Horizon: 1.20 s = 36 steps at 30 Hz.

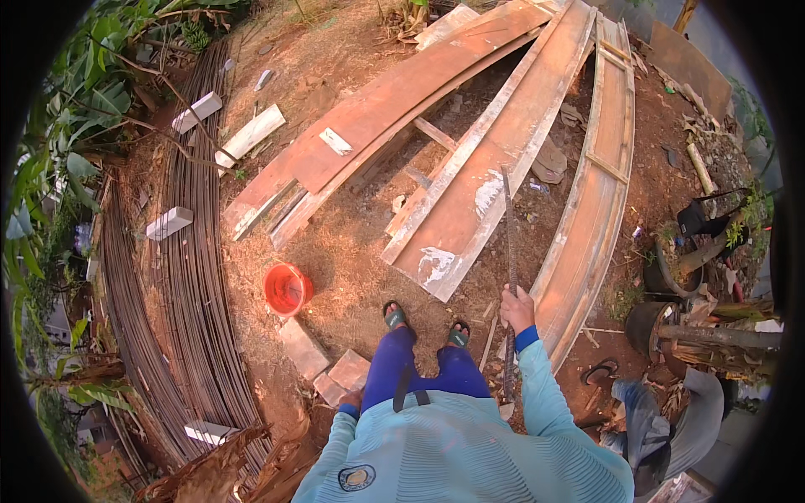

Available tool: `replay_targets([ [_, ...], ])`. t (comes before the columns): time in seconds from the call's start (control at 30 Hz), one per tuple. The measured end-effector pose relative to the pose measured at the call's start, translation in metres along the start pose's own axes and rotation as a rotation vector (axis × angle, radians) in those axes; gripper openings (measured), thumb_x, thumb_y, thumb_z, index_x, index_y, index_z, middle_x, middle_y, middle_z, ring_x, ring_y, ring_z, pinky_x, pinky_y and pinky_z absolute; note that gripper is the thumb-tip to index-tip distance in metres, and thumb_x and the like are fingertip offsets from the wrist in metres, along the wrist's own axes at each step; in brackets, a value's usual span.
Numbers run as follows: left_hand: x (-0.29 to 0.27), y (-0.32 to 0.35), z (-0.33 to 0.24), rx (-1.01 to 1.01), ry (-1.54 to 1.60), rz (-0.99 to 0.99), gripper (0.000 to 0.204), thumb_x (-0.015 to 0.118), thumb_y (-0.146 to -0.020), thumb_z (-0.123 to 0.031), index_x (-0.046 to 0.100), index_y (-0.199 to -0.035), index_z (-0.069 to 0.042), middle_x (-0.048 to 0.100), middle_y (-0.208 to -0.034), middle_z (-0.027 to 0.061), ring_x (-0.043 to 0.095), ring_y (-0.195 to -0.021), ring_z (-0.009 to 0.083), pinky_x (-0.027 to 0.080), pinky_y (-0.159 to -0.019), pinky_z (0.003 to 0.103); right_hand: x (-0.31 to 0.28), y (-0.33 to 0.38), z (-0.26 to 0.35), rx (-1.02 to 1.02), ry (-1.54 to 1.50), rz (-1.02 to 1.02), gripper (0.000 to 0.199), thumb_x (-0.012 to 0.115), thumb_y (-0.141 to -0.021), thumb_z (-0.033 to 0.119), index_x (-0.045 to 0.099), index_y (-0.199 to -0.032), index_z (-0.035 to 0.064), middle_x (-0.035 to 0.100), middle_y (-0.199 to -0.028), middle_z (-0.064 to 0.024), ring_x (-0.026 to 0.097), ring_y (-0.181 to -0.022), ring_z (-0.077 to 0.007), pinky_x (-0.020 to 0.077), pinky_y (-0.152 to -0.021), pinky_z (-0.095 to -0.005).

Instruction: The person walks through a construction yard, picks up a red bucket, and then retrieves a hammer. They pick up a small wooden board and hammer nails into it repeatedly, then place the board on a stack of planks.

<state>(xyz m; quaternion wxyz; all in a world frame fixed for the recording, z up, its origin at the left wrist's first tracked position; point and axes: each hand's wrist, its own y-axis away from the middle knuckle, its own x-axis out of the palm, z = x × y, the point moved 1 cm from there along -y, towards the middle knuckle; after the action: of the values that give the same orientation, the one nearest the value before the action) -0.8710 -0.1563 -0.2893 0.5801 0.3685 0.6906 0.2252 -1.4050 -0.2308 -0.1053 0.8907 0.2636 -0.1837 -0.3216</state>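
Head view: right hand (516, 307) has its fingers wrapped closed around a long thin steel rod (510, 251), dark, rusty, ribbed-looking, standing about upright; it runs up past the fingers over the pale wooden boards (470, 193) and down beside the light blue sleeve toward the ground. Left hand (350, 404) hangs low by the thigh, mostly hidden by the sleeve cuff, cannot tell whether its fingers are open or closed; nearest to it are flat paving bricks (323, 360), and farther out an orange bucket (287, 287). Just right of the rod-holding fingers lies a long curved plank frame (597, 201), close to the rod. Bare red dirt ground (352, 251) is open between the fingers and the bucket. Far left: a bundle of long rebar (189, 251). Lower right, another person's grey-clothed back (679, 427), near the right elbow.
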Motion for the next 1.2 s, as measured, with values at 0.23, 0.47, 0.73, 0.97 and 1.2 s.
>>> replay_targets([
  [0.23, -0.007, 0.043, 0.095, -0.172, 0.219, -0.136, 0.036, 0.047, -0.09, -0.035, 0.062, -0.107, -0.007, 0.066, -0.1, 0.0183, 0.065, -0.091, 0.0299, 0.052, -0.078, 0.041, 0.042, -0.26, -0.11, -0.26, 0.538, -0.344, 0.046, 0.059, -0.083, 0.02, 0.051, -0.119, -0.0079, 0.059, -0.111, -0.0292, 0.056, -0.105, -0.0427, 0.043, -0.093, -0.0412],
  [0.47, -0.086, 0.063, 0.145, -0.622, 1.435, -0.405, 0.033, 0.059, -0.091, -0.029, 0.061, -0.112, -0.003, 0.068, -0.09, 0.0081, 0.063, -0.08, 0.0171, 0.053, -0.07, 0.032, 0.098, -0.304, -0.195, 0.171, 0.55, -0.496, 0.044, 0.058, -0.082, 0.017, 0.052, -0.114, -0.0116, 0.063, -0.106, -0.0242, 0.063, -0.093, -0.0325, 0.051, -0.079, -0.039],
  [0.73, -0.087, 0.022, 0.211, -0.635, 1.591, -0.431, 0.029, 0.056, -0.092, -0.025, 0.063, -0.105, 0.0, 0.068, -0.087, 0.0108, 0.064, -0.075, 0.018, 0.053, -0.065, 0.033, 0.105, -0.297, -0.211, 0.037, 1.221, -0.19, 0.036, 0.055, -0.083, 0.015, 0.052, -0.111, -0.0073, 0.062, -0.107, -0.0211, 0.062, -0.095, -0.0323, 0.0475, -0.085, -0.0392],
  [0.97, -0.136, -0.019, 0.2, -0.789, 1.784, -0.171, 0.034, 0.054, -0.093, -0.029, 0.06, -0.111, -0.001, 0.068, -0.092, 0.0121, 0.066, -0.079, 0.0227, 0.053, -0.069, 0.037, 0.237, -0.181, -0.274, -0.304, 1.903, 0.991, 0.023, 0.055, -0.081, 0.029, 0.062, -0.078, 0.0073, 0.063, -0.08, -0.0135, 0.061, -0.075, -0.0285, 0.0466, -0.062, -0.0406],
  [1.2, -0.234, -0.049, 0.272, -0.827, 1.567, -0.599, 0.037, 0.06, -0.087, -0.031, 0.062, -0.111, -0.003, 0.066, -0.096, 0.0145, 0.066, -0.082, 0.0243, 0.053, -0.069, 0.037, 0.388, -0.223, -0.315, -0.556, 1.892, 1.331, 0.02, 0.05, -0.085, 0.024, 0.059, -0.093, 0.0075, 0.063, -0.08, -0.0173, 0.064, -0.076, -0.031, 0.0512, -0.07, -0.0409],
])
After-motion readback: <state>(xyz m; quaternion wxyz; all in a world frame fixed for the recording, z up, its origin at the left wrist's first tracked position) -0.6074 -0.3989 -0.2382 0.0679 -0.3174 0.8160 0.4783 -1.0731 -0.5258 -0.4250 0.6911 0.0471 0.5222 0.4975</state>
